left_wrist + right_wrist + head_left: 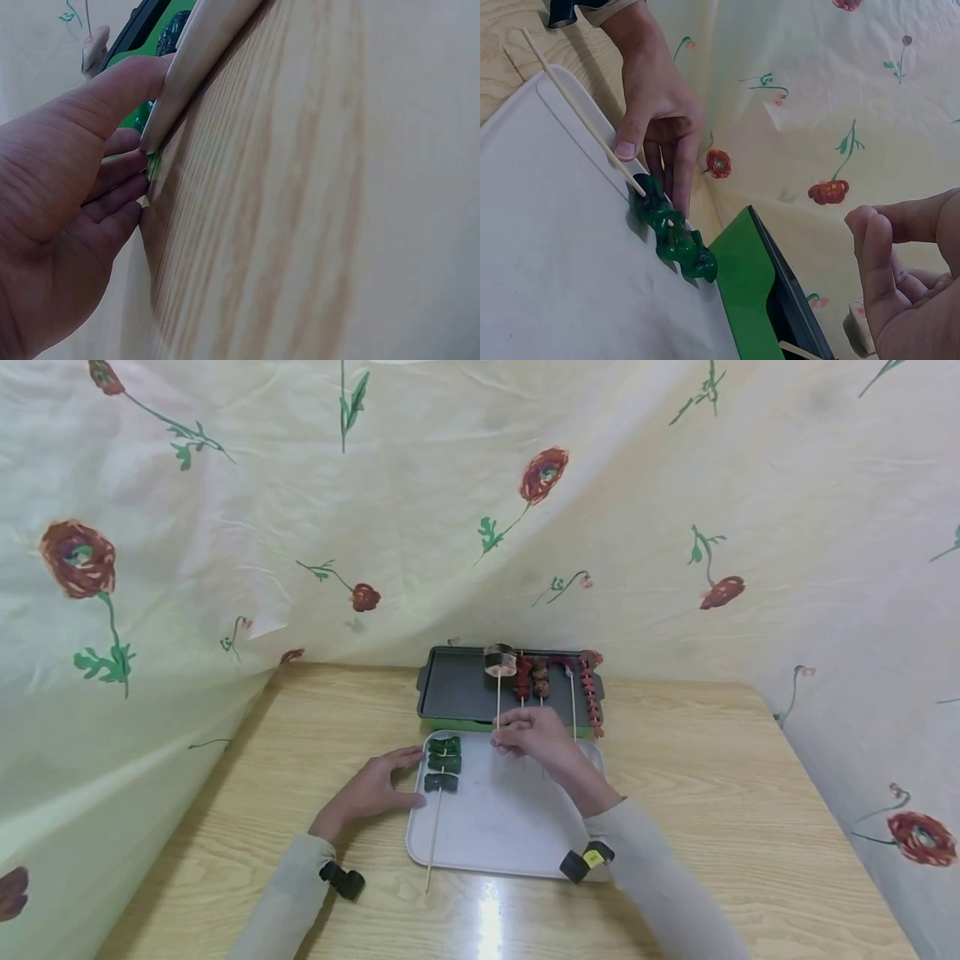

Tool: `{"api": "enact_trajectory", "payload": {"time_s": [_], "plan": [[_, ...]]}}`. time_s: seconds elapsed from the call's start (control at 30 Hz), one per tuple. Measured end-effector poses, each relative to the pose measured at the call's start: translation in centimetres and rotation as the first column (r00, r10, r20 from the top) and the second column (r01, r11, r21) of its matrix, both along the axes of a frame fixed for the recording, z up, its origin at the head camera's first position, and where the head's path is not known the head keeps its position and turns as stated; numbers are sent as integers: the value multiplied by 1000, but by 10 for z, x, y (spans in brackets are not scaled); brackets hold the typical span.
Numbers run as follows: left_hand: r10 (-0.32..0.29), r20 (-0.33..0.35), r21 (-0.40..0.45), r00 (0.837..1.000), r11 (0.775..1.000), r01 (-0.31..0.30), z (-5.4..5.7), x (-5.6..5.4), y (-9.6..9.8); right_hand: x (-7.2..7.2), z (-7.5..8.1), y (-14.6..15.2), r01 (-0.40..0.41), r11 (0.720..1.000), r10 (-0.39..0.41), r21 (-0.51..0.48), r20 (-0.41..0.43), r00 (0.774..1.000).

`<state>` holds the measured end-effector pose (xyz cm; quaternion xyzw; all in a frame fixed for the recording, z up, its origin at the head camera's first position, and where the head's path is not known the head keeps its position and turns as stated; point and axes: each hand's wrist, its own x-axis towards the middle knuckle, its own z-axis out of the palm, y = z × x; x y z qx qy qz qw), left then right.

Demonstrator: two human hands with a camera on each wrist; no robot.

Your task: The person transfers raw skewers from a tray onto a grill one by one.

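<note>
My right hand [528,735] pinches a thin wooden skewer between thumb and fingertips, above the far part of the tray. On its tip is a thick round slice [500,662] with a dark rim and pale face, held up in front of the grill pan [461,685]; its kind is unclear. My left hand [378,785] touches the left rim of the white tray [517,827], thumb at the rim, fingers fairly straight beside it. A skewer of green pepper pieces [444,763] lies along the tray's left side, its stick [433,843] jutting past the near edge.
On the pan's right half lie two skewers of browned meat chunks [522,681], a skewer with a dark red curled piece [561,663] and a red spiral-cut sausage skewer [590,693]. Flowered cloth [420,510] hangs behind the wooden table [697,810]. The pan has a green base [746,281].
</note>
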<state>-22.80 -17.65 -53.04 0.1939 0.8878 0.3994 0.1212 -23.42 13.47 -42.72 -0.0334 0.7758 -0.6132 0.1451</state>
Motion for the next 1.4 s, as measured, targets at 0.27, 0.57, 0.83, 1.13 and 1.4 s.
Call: {"api": "enact_trajectory", "payload": {"time_s": [0.27, 0.57, 0.83, 1.13, 1.4], "plan": [[3, 2, 8, 1000, 1000, -3, 1, 1, 0, -7, -5, -3, 12, 1000, -11, -18, 49, 999], [4, 3, 9, 1000, 1000, -4, 1, 0, 2, -11, -6, -4, 10, 1000, -8, -21, 74, 997], [8, 9, 9, 1000, 1000, -8, 3, 1, 3, -9, -6, -2, 45, 999, -44, -14, 96, 994], [6, 6, -2, 1000, 1000, -6, 4, 2, 2, 0, -6, 0, 77, 997, -79, 31, 85, 993], [-2, 6, -9, 1000, 1000, 2, 4, 2, 1, 5, -15, -1, 52, 997, -57, 60, 94, 994]]}}
